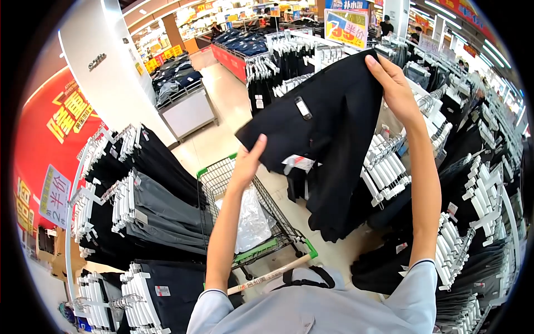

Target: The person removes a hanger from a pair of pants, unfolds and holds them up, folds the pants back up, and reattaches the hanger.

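Note:
A pair of black trousers is stretched out between my two hands above the aisle. My left hand grips one end of the waistband, thumb on top. The other end, higher up, is pinched in my right hand. A small light label shows near the waistband, and a white and red tag hangs lower on the cloth. The legs hang down in folds. Below my left forearm stands a shopping cart with a clear plastic-wrapped package in it.
Racks of dark and grey trousers on white hangers stand at the left. More hanger racks crowd the right side. Farther back are a bin of folded clothes, a white pillar and a yellow price sign. People stand in the distance.

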Available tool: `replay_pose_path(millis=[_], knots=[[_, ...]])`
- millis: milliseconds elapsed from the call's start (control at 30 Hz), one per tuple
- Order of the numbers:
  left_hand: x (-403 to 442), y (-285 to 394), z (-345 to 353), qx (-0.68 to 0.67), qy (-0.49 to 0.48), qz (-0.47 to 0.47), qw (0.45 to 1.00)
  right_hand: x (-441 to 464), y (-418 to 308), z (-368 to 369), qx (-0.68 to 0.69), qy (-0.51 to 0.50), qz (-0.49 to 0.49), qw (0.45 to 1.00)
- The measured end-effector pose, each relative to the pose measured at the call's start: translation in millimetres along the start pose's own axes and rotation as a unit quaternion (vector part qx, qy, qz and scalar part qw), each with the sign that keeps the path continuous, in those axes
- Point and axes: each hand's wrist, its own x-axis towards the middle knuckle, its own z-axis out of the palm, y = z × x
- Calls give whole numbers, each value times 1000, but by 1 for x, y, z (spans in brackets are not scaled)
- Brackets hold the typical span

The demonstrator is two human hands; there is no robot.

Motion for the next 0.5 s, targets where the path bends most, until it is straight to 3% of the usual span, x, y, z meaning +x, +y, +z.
replay_pose_path(millis=[100,200,333,400,433,467,500], knots=[[27,36,-32,74,25,14,997,17,0,10,-99,34,7,994],[53,101,-45,146,29,70,986,48,13,16,-92,56,28,994],[71,189,-54,239,69,128,960,98,20,35,-134,85,-17,987],[71,226,-57,264,95,156,947,127,24,54,-134,173,-34,975],[78,240,-72,266,84,164,946,132,15,67,-97,152,-16,983],[84,255,-85,268,73,171,945,156,26,67,-184,209,-60,959],[82,270,-91,277,81,185,939,162,16,80,-120,143,-51,981]])
